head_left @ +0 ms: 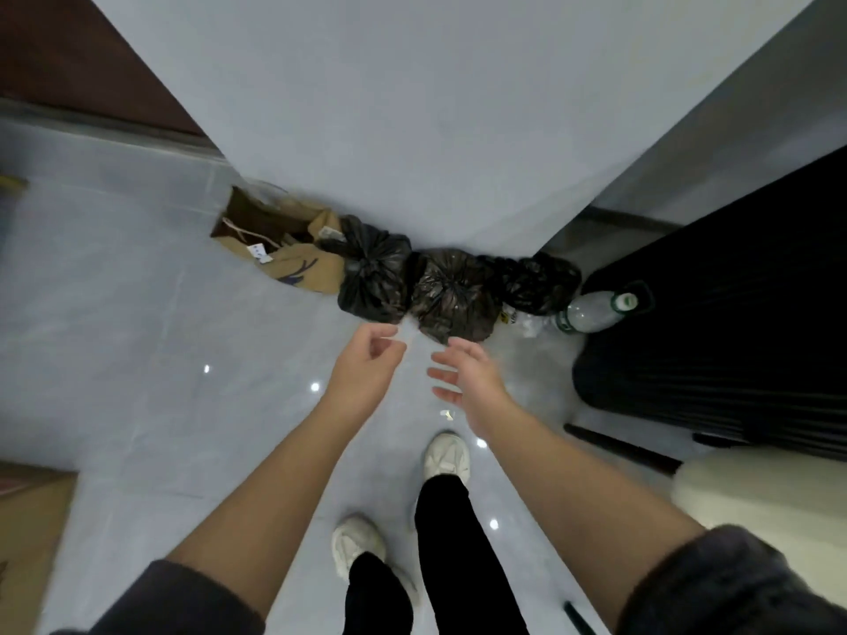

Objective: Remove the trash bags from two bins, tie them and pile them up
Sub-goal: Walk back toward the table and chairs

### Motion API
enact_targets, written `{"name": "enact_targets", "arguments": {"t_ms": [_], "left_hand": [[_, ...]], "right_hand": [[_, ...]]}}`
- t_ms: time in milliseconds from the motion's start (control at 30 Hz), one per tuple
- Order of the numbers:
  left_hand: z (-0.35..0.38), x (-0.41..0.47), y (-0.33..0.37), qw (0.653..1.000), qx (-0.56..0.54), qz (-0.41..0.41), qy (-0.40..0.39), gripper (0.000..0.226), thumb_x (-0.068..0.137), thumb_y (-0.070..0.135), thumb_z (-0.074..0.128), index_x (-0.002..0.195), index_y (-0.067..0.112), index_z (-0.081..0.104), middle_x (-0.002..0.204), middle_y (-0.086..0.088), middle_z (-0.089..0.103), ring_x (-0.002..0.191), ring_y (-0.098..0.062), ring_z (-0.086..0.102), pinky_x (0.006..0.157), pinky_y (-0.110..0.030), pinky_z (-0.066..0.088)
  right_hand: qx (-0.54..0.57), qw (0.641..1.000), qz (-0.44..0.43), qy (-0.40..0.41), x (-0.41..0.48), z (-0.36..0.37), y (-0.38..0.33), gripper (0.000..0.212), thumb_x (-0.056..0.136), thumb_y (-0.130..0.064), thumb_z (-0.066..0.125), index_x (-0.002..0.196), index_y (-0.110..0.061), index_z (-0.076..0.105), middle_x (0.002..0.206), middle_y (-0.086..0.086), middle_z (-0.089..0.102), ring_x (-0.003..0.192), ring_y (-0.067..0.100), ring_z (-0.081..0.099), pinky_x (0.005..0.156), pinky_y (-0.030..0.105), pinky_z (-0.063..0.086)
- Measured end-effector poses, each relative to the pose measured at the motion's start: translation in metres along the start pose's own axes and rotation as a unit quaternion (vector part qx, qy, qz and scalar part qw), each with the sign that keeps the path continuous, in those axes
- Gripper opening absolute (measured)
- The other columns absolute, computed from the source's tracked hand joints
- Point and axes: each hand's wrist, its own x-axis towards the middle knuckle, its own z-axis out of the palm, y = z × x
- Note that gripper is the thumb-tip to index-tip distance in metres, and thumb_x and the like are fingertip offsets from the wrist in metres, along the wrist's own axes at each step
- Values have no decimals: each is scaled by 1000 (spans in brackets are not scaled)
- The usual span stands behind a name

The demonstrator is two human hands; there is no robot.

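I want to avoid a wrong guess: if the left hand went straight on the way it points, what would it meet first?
Probably the middle trash bag, near its edge; how high the left hand hangs is unclear, so it might pass above.

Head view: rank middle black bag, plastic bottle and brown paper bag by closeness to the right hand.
1. Middle black bag, just ahead of the right hand.
2. Plastic bottle, to the right.
3. Brown paper bag, far left.

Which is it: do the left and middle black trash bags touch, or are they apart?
Touching. The head view shows the left black trash bag pressed against the middle black trash bag, with no gap between them.
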Motion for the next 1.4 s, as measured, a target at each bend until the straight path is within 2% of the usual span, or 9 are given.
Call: {"name": "enact_targets", "arguments": {"t_ms": [133,300,433,667,900,1067,1267,1400], "left_hand": [[-24,-86,-19,997,-75,-7,8,22,90,16,58,112,15,58,100,-3,67,95,-16,65,83,-34,53],[-51,-192,-61,985,-164,-8,58,16,91,12,54,106,16,59,100,-6,69,91,-19,67,84,-36,53],[-69,-291,-91,981,-184,26,62,14,91,11,54,103,17,59,95,-4,71,84,-16,68,80,-34,53],[-70,-435,-133,972,-224,27,64,15,92,7,53,104,11,61,93,-8,71,82,-21,67,79,-35,51],[-30,-526,-156,954,-274,67,97,13,91,8,55,101,14,61,91,-7,71,80,-19,67,76,-31,51],[25,-588,-173,937,-304,92,143,13,90,9,55,99,15,61,90,-5,71,81,-18,67,79,-34,52],[106,-664,-202,931,-321,85,150,12,90,9,55,98,14,61,88,-4,70,80,-17,66,81,-35,51],[154,-701,-219,931,-319,90,154,14,91,9,53,102,11,61,88,-6,71,79,-17,65,79,-34,50]], "right_hand": [[-17,1000,-21,-15,-69,-1,35,28,92,-15,54,119,-12,53,114,13,65,93,25,65,80,38,52],[-14,997,-71,-38,-166,-6,89,15,93,-15,53,107,-15,59,105,10,68,91,26,66,79,38,53],[-20,991,-105,-81,-264,-10,137,18,94,-12,51,110,-13,60,98,6,68,85,22,65,73,32,52],[-38,977,-136,-160,-395,-35,189,17,95,-11,48,104,-12,62,91,6,68,78,21,65,73,33,50],[-70,963,-170,-195,-460,-80,226,20,96,-11,46,109,-8,61,90,6,67,78,20,63,73,33,50],[-70,957,-180,-217,-494,-145,261,24,96,-12,46,114,-4,60,89,6,66,75,19,62,71,32,50],[-71,957,-171,-225,-531,-238,302,17,95,-11,47,104,-9,62,88,6,66,76,20,62,73,33,50],[-84,951,-180,-236,-542,-285,322,18,95,-11,46,104,-9,62,88,6,66,81,22,62,74,33,49]]}}
